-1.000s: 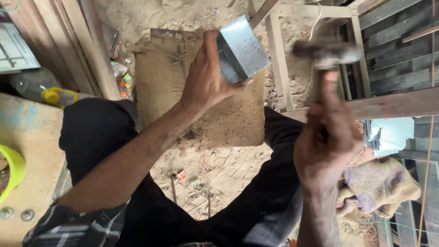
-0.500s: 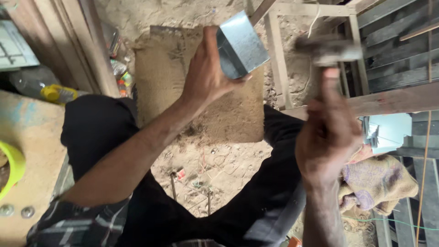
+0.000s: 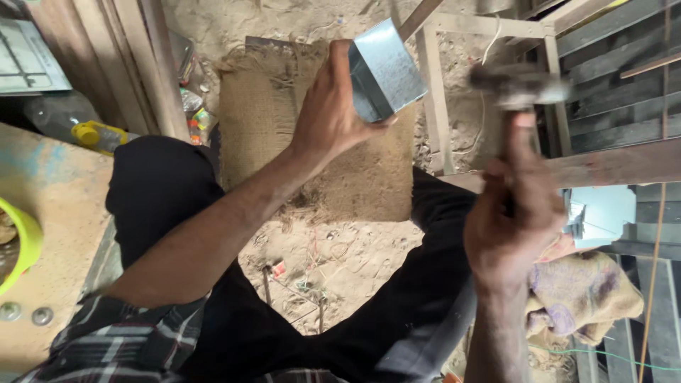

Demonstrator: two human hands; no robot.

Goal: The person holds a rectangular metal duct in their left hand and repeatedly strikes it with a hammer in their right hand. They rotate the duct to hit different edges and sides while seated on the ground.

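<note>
My left hand [image 3: 328,117] grips a folded piece of grey sheet metal [image 3: 383,71], box-shaped, held up over a burlap mat [image 3: 298,142] on the sandy ground. My right hand [image 3: 512,213] is closed around the handle of a hammer [image 3: 519,85], whose blurred head sits level with the metal piece and to its right, apart from it. I am seated, with my black-trousered legs spread either side of the mat.
A wooden frame [image 3: 489,42] stands behind the metal piece. A plastic bottle with a yellow cap [image 3: 78,128] lies at left, near a worn table [image 3: 50,213] with a yellow-green bowl [image 3: 21,245]. Crumpled cloth [image 3: 582,294] lies at right.
The hammer has shifted slightly and stays motion-blurred. The left hand holds the metal piece in nearly the same place.
</note>
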